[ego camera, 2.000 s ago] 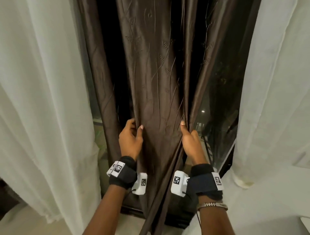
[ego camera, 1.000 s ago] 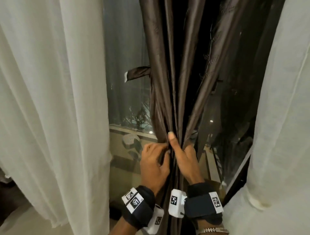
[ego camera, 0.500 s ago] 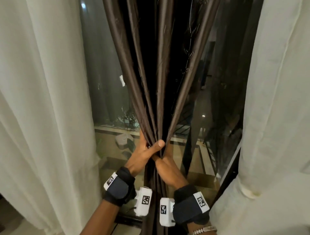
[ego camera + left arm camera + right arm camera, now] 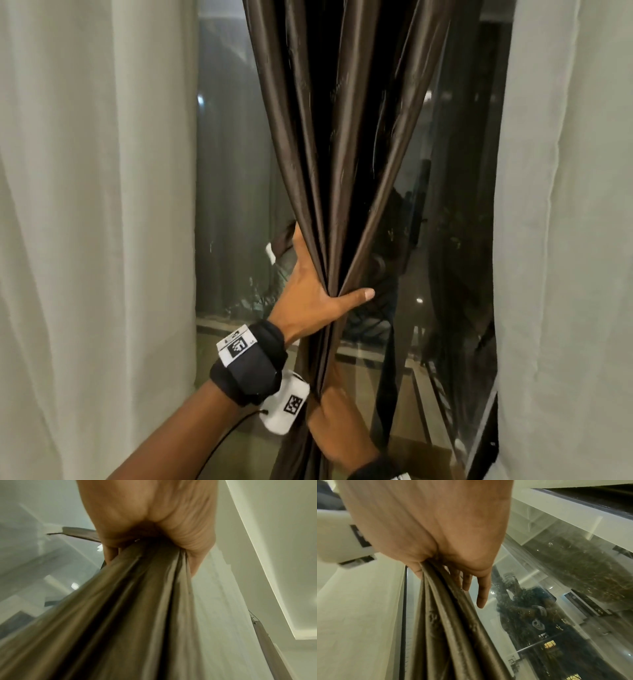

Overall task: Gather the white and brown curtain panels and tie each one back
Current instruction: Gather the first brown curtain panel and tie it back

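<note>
The brown curtain [image 4: 346, 144] hangs in the middle of the window [image 4: 233, 178], pulled in from a wide spread at the top to a tight waist of folds. The left hand [image 4: 313, 298] is wrapped around that waist, thumb laid across the front and fingers reaching behind, so it is gripping the bunch. Just below it the right hand [image 4: 337, 431] has the same bundle: from the right wrist view the thumb and palm clamp the folds while the fingers [image 4: 482, 592] lie fairly straight along the cloth.

Behind the left hand a short brown strap [image 4: 281, 241] with a white tab at its end sticks out to the left; I take it for the tie-back. A white curtain [image 4: 96, 205] hangs loose on the left and another white curtain [image 4: 565, 222] on the right, neither tied yet.

To do this step well, I would keep one hand squeezing the waist firmly so no fold slips out, since the cloth looks smooth and slippery. The other hand can then bring the strap round the bundle at the same height, snug against the gripping hand, and fasten it before either grip loosens.
</note>
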